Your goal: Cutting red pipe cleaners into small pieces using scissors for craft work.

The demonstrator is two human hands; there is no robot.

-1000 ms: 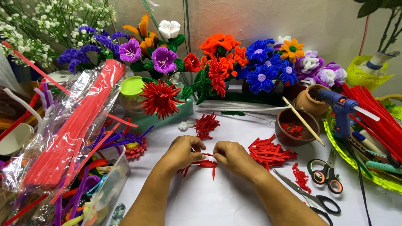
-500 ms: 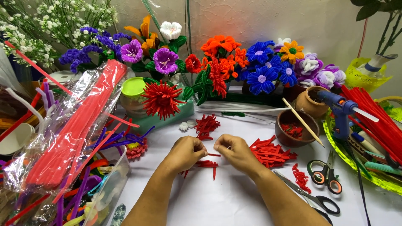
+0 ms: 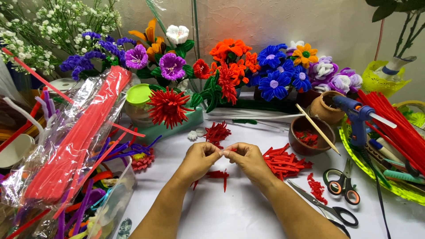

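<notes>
left hand (image 3: 200, 158) + right hand (image 3: 248, 158): fingertips pinched together on short red pipe-cleaner piece (image 3: 232, 150), for bending | cut pieces (image 3: 283, 161) heaped near on bench (image 3: 239, 208), within reach

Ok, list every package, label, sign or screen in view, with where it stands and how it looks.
Clear plastic bag of red pipe cleaners: far left, long, lying slantwise, crinkled and shiny.
Clear plastic box: bottom left, under the bag, filled with mixed coloured stems.
Jar with green lid: behind the bag, round, see-through.
No signs or screens.
</notes>
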